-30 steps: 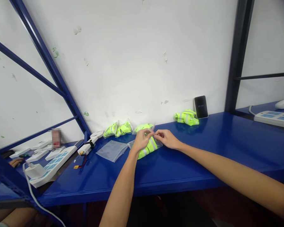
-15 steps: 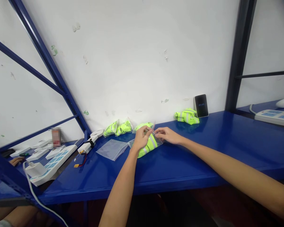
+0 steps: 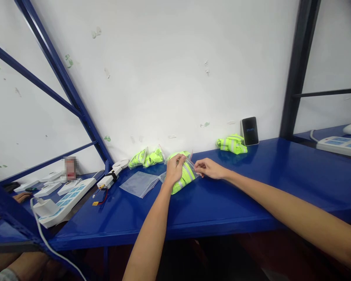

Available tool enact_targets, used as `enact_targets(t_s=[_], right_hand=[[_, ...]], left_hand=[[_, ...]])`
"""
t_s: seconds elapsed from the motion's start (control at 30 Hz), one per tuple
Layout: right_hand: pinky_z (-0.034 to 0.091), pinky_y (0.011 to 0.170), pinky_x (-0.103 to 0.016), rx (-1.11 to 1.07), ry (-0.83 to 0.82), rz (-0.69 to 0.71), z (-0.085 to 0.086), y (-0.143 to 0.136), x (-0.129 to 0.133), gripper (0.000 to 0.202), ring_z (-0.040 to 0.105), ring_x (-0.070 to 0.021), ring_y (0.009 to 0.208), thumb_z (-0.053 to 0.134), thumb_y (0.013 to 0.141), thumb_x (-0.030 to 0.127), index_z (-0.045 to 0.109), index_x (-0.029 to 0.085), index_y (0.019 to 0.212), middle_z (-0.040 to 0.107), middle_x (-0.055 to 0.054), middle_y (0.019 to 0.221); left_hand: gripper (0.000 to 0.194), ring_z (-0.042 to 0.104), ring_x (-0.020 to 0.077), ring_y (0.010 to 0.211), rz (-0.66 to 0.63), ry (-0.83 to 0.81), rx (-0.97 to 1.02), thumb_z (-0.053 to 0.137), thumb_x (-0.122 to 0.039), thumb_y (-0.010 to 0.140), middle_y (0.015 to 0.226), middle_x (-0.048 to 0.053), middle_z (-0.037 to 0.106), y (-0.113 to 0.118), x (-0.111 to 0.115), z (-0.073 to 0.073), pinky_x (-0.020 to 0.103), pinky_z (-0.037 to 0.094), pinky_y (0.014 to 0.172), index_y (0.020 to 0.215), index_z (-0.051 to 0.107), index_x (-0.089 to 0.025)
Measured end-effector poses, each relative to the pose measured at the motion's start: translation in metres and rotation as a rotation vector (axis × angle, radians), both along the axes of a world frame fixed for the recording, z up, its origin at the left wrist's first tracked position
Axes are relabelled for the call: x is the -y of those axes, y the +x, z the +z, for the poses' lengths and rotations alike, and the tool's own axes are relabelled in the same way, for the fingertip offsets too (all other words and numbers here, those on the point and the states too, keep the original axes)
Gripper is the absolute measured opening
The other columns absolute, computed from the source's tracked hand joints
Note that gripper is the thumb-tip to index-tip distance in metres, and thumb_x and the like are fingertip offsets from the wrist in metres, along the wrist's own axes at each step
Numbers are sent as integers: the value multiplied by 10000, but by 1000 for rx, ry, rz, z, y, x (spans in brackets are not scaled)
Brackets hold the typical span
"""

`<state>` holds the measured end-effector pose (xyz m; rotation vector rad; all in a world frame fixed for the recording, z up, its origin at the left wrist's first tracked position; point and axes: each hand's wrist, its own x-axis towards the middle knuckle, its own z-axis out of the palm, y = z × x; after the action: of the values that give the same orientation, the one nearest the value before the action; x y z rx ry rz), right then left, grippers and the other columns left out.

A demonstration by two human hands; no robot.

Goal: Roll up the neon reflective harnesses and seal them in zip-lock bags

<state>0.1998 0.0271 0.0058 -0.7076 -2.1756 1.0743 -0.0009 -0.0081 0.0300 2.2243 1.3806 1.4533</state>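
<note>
A clear zip bag (image 3: 194,165) lies tilted on the blue table, with a folded neon-yellow reflective vest (image 3: 185,178) inside it. My left hand (image 3: 174,168) pinches the bag's top edge at its left end. At the right end of that edge, my right hand (image 3: 208,168) grips the bag between thumb and fingers. Flat clear bags (image 3: 139,184) lie left of my left hand. Behind my hands, another bagged vest (image 3: 175,155) leans near the wall, partly hidden.
Two bagged vests (image 3: 145,157) stand by the wall. Farther right are an unbagged vest (image 3: 232,144) and a small display clock (image 3: 249,131). At left lie a white fan (image 3: 120,165), a wired battery pack (image 3: 107,180) and a power strip (image 3: 67,203). A co-worker's hand (image 3: 22,196) shows far left.
My right hand has slid slightly right and down along the bag's top edge. The left hand keeps its hold. The view has shifted a little.
</note>
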Motion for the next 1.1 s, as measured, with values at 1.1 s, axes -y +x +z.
enact_targets(t_s=[1.1], right_hand=[[326, 565, -262, -58, 395, -309, -8, -26, 19, 283, 476, -155, 550, 328, 978, 461, 479, 239, 889, 482, 34, 632]], left_hand=[[344, 570, 134, 713, -55, 2, 8, 410, -399, 942, 778, 3, 660, 2, 0, -3, 242, 409, 699, 840, 647, -172]])
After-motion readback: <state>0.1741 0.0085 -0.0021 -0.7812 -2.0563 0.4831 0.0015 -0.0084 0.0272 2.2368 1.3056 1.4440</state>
